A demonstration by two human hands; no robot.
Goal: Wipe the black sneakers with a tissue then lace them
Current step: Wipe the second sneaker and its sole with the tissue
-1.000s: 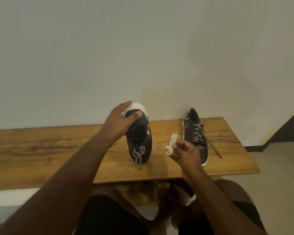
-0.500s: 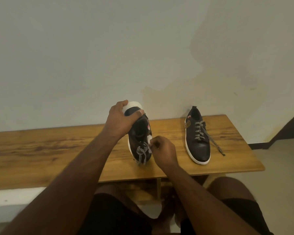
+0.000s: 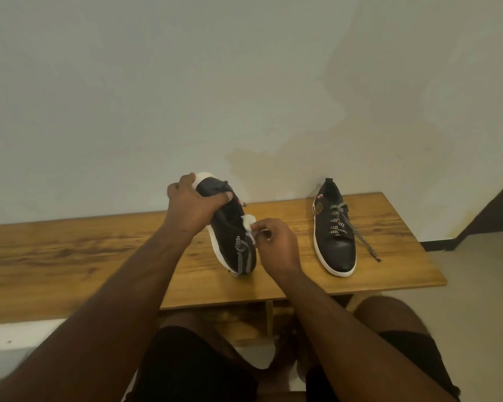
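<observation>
My left hand (image 3: 192,205) grips the heel of a black sneaker with a white sole (image 3: 230,242). The shoe is tipped up, its toe down on the wooden bench (image 3: 70,256), with black-and-white laces bunched near the toe. Against this shoe's right side my right hand (image 3: 276,242) pinches a small crumpled white tissue (image 3: 249,227). The second black sneaker (image 3: 333,230) lies flat on the bench to the right, toe toward me, with one lace end trailing off to its right.
The bench stands against a pale wall (image 3: 244,82). Its right end sits near a dark doorway edge (image 3: 494,210), and floor (image 3: 476,300) lies beyond. My knees in dark shorts (image 3: 198,367) are below the bench's front edge.
My right hand brought the tissue left from the gap between the shoes and onto the held sneaker's side. My left hand kept its grip on the heel.
</observation>
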